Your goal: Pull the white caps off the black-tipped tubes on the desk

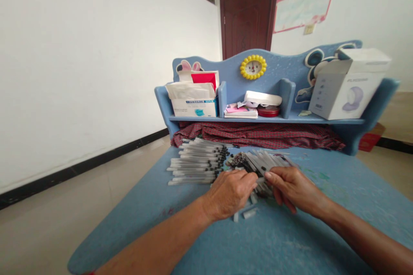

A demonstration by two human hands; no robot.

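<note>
My left hand point(230, 193) and my right hand point(290, 189) meet over the near edge of a loose heap of white pens point(261, 161) on the blue desk point(193, 232). Both hands have fingers curled and pinched around a pen point(260, 179) held between them. A tidy stack of white pens with black tips point(198, 161) lies just left of the heap, beyond my left hand. A couple of small white caps point(247, 214) lie on the desk under my hands.
A red checked cloth point(258, 134) lies at the back under the desk's shelf point(258, 118). The shelf carries a box of masks point(193, 101), papers and a red tin point(267, 111), and a white carton point(346, 86). A yellow-rimmed clock point(253, 67) is on the backboard.
</note>
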